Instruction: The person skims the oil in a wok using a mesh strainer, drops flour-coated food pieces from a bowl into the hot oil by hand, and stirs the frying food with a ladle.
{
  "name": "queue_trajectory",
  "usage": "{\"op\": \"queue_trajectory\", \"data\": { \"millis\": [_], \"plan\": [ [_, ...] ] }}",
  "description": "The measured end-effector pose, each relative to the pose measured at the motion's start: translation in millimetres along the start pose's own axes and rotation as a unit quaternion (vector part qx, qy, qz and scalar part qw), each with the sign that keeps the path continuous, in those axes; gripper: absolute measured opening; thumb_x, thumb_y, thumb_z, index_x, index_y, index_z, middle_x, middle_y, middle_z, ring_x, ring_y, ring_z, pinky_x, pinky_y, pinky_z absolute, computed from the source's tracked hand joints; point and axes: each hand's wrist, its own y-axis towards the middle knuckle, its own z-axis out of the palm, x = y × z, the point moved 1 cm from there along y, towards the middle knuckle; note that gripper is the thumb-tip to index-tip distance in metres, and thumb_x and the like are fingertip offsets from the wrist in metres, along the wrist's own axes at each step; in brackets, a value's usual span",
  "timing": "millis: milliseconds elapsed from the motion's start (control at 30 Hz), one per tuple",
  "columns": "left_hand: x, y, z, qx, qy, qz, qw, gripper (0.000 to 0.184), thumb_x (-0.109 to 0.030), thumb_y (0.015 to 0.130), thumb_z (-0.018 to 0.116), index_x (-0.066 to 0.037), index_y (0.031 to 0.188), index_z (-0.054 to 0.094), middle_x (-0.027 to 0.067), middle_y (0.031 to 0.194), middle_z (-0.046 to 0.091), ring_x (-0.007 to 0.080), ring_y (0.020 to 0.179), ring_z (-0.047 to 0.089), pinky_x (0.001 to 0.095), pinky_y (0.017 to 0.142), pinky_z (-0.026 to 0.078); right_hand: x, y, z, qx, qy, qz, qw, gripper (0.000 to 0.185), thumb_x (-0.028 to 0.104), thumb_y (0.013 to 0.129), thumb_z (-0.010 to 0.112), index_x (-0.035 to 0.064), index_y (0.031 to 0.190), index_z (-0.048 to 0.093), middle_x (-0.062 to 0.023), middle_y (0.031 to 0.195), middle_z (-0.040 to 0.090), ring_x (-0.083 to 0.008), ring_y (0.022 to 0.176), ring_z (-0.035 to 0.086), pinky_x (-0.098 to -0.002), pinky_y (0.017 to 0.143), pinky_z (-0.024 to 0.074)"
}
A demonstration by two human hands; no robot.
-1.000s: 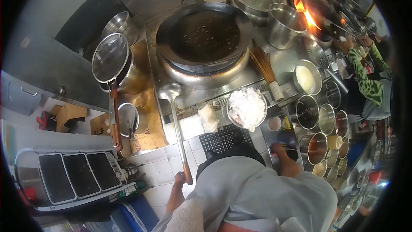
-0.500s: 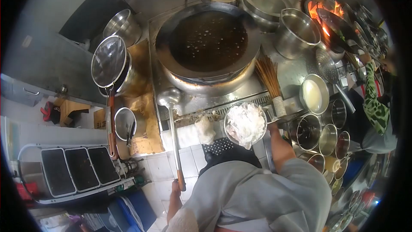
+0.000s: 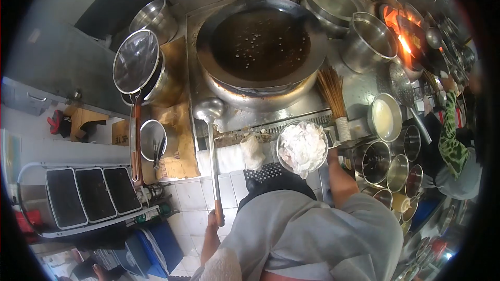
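My left hand (image 3: 212, 220) is closed on the wooden end of a long ladle (image 3: 210, 140), whose metal bowl rests at or hovers over the stove's front edge; I cannot tell which. With my right hand (image 3: 333, 154) I grip the side of a metal bowl (image 3: 326, 160) filled with white-coated pieces (image 3: 302, 148); most of the fingers are hidden behind it. Beyond both hands, a large wok (image 3: 208, 60) holds dark oil (image 3: 255, 41) with small bubbles on its surface. A folded white cloth (image 3: 252, 152) lies on the front ledge between ladle and bowl.
A bamboo brush (image 3: 333, 93) stands right of the wok, near metal pots (image 3: 364, 47) and a bowl of pale liquid (image 3: 384, 117). Flames (image 3: 403, 44) burn at the far right beside a co-worker's patterned sleeve (image 3: 452, 140). A mesh strainer (image 3: 136, 62) rests on a pot at left.
The view has shifted slightly, moving the wok rightward in the picture. My hands keep hold of the ladle and the bowl. At far right, the co-worker's pan over the flames has moved.
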Motion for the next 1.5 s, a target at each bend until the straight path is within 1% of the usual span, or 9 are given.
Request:
{"op": "queue_trajectory", "data": {
  "millis": [300,400,600,767,833,900,1100,1333,1500],
  "plan": [
    [13,42,-11,0.001,0.081,0.061,0.995,0.029,-0.03,0.093,0.036,-0.006,0.098,0.051,0.009,0.08,0.057,0.0243,0.068,0.061,0.036,0.054,0.051,10,-5,-4,-0.02,-0.11,-0.028,0.993,0.035,0.029,0.087,0.049,0.0089,0.114,0.059,-0.0136,0.112,0.06,-0.0266,0.098,0.06,-0.0406,0.085,0.0468],
    [18,41,-14,-0.003,0.05,0.03,0.998,0.03,-0.019,0.085,0.049,0.001,0.108,0.053,0.0132,0.089,0.062,0.0218,0.074,0.062,0.0319,0.06,0.051,30,-13,-30,0.116,-0.69,-0.13,0.702,0.035,0.028,0.092,0.043,0.0053,0.116,0.057,-0.0079,0.116,0.059,-0.022,0.105,0.056,-0.0367,0.089,0.0442],
    [46,53,-27,0.007,0.063,0.003,0.998,0.043,-0.019,0.079,0.06,0.005,0.114,0.053,0.0154,0.088,0.065,0.0193,0.073,0.062,0.0306,0.06,0.049,200,-55,-46,0.198,-0.129,0.388,0.891,0.034,0.033,0.086,0.049,0.0081,0.104,0.062,-0.0175,0.102,0.063,-0.0308,0.082,0.065,-0.0426,0.071,0.0509],
    [57,66,-35,0.028,0.256,0.051,0.965,0.038,-0.016,0.079,0.06,-0.002,0.114,0.057,0.0109,0.092,0.065,0.0185,0.078,0.063,0.0302,0.063,0.051,224,-120,-71,0.118,-0.388,0.123,0.906,0.023,0.023,0.085,0.054,0.0017,0.089,0.062,-0.0168,0.078,0.064,-0.0297,0.077,0.063,-0.0367,0.076,0.0507],
    [34,39,-27,0.028,0.251,0.027,0.967,0.037,-0.011,0.082,0.055,0.0,0.117,0.052,0.0143,0.102,0.062,0.0232,0.086,0.062,0.0352,0.068,0.055,292,-117,-109,0.003,-0.091,0.272,0.958,0.028,0.026,0.086,0.056,-0.0003,0.078,0.061,-0.0149,0.066,0.06,-0.0258,0.067,0.061,-0.0349,0.069,0.0492],
    [17,26,-22,0.015,0.182,-0.027,0.983,0.037,-0.011,0.083,0.054,0.001,0.118,0.049,0.0158,0.105,0.059,0.0257,0.09,0.062,0.039,0.068,0.056,368,-104,-135,-0.147,-0.107,-0.017,0.983,0.031,0.026,0.091,0.052,-0.0007,0.081,0.064,-0.009,0.052,0.052,-0.0156,0.042,0.045,-0.0314,0.042,0.0373],
    [3,60,-40,0.075,0.15,-0.036,0.985,0.017,-0.014,0.088,0.049,-0.007,0.103,0.053,0.0121,0.092,0.06,0.028,0.082,0.063,0.0427,0.07,0.054,604,-33,-90,0.124,0.478,-0.02,0.869,0.05,0.03,0.096,0.045,0.0036,0.137,0.034,-0.0003,0.057,0.05,-0.0057,0.038,0.033,-0.0203,0.035,0.023],
    [-104,39,-29,0.084,-0.076,0.207,0.972,0.025,-0.021,0.09,0.053,-0.005,0.108,0.053,0.0091,0.095,0.06,0.0191,0.08,0.06,0.0288,0.062,0.047,656,-90,-64,0.147,0.13,-0.135,0.971,0.045,0.032,0.093,0.05,0.0101,0.132,0.043,-0.0031,0.065,0.058,-0.0089,0.046,0.05,-0.0218,0.044,0.0401],
    [-193,-26,7,0.137,-0.098,0.41,0.896,0.013,-0.017,0.086,0.053,-0.004,0.088,0.057,0.0031,0.077,0.056,0.0094,0.063,0.048,0.021,0.053,0.037,533,-192,-68,0.282,0.003,0.186,0.941,0.034,0.038,0.09,0.053,0.0043,0.088,0.061,-0.0045,0.061,0.059,-0.0112,0.05,0.057,-0.0244,0.046,0.0469]
  ]
}}
